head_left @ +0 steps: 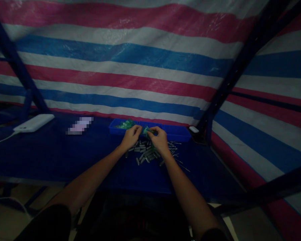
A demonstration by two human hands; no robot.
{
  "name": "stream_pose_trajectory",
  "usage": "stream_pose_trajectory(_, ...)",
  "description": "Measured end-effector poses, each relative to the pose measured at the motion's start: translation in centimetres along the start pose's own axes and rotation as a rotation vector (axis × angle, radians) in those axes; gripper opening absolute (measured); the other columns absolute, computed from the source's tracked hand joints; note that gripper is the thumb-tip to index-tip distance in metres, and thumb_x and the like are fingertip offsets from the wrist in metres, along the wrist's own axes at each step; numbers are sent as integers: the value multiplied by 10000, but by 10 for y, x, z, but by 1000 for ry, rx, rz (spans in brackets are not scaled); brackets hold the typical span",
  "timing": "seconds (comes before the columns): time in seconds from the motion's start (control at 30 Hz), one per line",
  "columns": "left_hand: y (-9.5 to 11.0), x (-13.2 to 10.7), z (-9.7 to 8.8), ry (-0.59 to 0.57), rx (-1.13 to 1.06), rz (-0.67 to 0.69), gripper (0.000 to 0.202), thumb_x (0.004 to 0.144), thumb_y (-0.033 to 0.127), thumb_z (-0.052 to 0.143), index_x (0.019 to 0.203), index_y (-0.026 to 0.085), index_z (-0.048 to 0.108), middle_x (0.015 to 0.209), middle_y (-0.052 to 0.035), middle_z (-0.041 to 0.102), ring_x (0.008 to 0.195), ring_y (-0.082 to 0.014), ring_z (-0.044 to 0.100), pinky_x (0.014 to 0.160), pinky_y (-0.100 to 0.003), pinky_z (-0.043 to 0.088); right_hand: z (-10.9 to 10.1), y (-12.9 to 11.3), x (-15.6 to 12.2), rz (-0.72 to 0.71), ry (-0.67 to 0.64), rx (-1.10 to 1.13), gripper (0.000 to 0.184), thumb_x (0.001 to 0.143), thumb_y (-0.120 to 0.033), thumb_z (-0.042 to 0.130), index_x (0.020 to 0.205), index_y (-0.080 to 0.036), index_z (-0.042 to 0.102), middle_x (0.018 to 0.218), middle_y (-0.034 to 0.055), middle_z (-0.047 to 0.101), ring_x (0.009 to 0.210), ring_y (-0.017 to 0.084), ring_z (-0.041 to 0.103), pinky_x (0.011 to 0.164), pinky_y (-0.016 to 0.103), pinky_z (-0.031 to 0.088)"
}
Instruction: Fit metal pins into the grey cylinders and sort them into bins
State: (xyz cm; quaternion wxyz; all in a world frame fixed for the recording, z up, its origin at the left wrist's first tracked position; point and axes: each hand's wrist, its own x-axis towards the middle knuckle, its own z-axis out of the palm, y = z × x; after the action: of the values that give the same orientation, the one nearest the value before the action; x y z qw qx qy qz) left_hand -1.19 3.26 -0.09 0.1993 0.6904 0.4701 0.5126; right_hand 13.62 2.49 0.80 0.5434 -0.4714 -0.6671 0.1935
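Observation:
My left hand (130, 136) is closed in a pinch just in front of the blue tray; what its fingertips hold, if anything, is too small to make out. In the fingers of my right hand (160, 139) is a small green plastic bag (145, 131), held up between the two hands. More crumpled green plastic (125, 124) lies in the left part of the blue tray (175, 131). Below my hands, several short metal cylinders (146, 154) are heaped on the blue table. Thin metal rods (182, 166) are scattered beside them, partly hidden by my right wrist.
On the blue table (90, 160), a white power bank (34, 123) with a cable lies at the left. A blurred-out flat item (80, 126) is nearer the middle. A small white case (194, 129) sits right of the tray. Blue metal posts (228, 80) and striped sheeting surround the table.

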Motion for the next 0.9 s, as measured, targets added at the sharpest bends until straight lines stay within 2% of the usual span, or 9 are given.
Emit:
stream_pose_trajectory(0.07,-1,0,4,29,-151,-99,343,819,443,418,886,168,613,641,3,589,588,-123,529,561,-221,392,-1,-2,-1,-81,74,3,62,691,-195,541,704,-170,597,728,10,570,720,148,545,712,282,443)
stream_pose_trajectory(0.17,-2,2,7,12,-410,-277,362,753,487,501,852,156,610,610,9,565,522,-101,491,474,-199,351,1,-5,-4,-205,108,-33,84,691,-161,513,683,-171,596,857,41,510,834,155,524,784,291,433)
stream_pose_trajectory(0.27,-2,4,8,-7,-665,-387,324,607,373,674,828,147,604,668,6,582,579,-97,524,507,-190,379,5,-7,-9,-236,95,-95,148,676,-109,494,726,-182,612,970,58,448,938,163,492,881,309,398)
stream_pose_trajectory(0.37,-4,6,5,43,-806,-385,367,536,240,713,870,156,586,689,22,572,620,-93,543,575,-199,414,8,-5,-12,-194,77,-185,209,668,-87,492,777,-195,634,1017,68,419,1015,186,446,946,342,347)
stream_pose_trajectory(0.53,-4,5,4,63,-575,-193,311,634,236,647,927,157,579,806,-15,592,691,-116,558,613,-226,435,3,-6,-8,-54,68,-219,173,709,-295,577,812,-186,662,970,75,469,973,209,458,902,353,359)
stream_pose_trajectory(0.67,4,-2,6,-20,-246,85,211,719,222,578,921,170,607,899,-42,618,818,-151,566,719,-269,448,-2,-7,-1,95,-21,-91,419,797,-496,418,665,-165,640,660,19,532,698,160,511,690,286,400)
stream_pose_trajectory(0.73,7,-6,6,-89,-91,195,196,729,213,571,915,181,623,858,-35,638,794,-156,571,737,-286,444,-2,-3,1,141,-72,-30,453,802,-506,384,613,-163,611,564,-6,521,591,141,489,590,261,377)
stream_pose_trajectory(0.8,9,-8,7,-136,-7,248,183,723,211,576,896,187,633,824,-29,652,775,-162,576,739,-293,440,0,2,3,138,-76,27,379,788,-452,419,637,-161,611,565,-14,544,570,133,491,560,247,367)
stream_pose_trajectory(0.9,9,-8,8,-138,-69,196,183,736,267,569,882,178,632,858,-36,658,807,-170,586,719,-279,442,4,7,4,81,-2,97,256,764,-340,456,739,-155,632,666,2,611,620,138,533,588,242,393)
